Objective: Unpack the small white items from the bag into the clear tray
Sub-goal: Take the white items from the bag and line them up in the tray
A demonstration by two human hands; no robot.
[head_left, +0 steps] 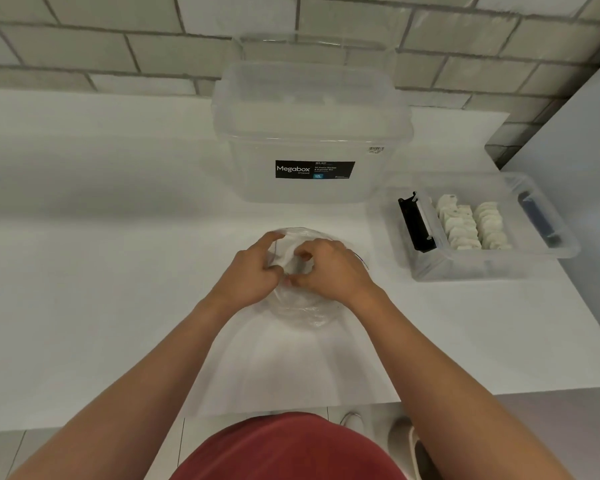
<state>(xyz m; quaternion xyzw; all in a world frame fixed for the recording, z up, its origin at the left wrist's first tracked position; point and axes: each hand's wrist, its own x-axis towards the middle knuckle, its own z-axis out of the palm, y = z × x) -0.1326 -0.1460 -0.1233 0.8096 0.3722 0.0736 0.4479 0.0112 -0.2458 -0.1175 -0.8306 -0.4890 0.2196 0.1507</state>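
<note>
Filling most of the view is a flat white table (101, 237), set against a wall (84, 46) of pale grey tiles with dark lines between them. At the back of the table, close to the wall, a big see-through box (312, 133) with a lid is seen. A black label (315, 169) with the word "Megabox" is stuck on its front. To the right of the big box, near the table's right edge, a clear tray (475, 268) is placed. Two rows of small white items (471, 223) are packed side by side in the tray, with a black part just to their left. At the bottom, a red shirt (288, 452) and a pale floor are seen.

A thin clear bag (302, 306) is found in the middle of the table, in front of the big box and well apart from the tray. It is crumpled and lies under both hands. What is inside it cannot be made out.

Both arms are stretched forward from the bottom corners and meet over the bag. The left hand (253, 271) is curled, with its fingers pinching the plastic at the top of the bag. The right hand (329, 268) is curled too, and the plastic is gripped between its thumb and fingers. The two hands are held close, almost touching.
</note>
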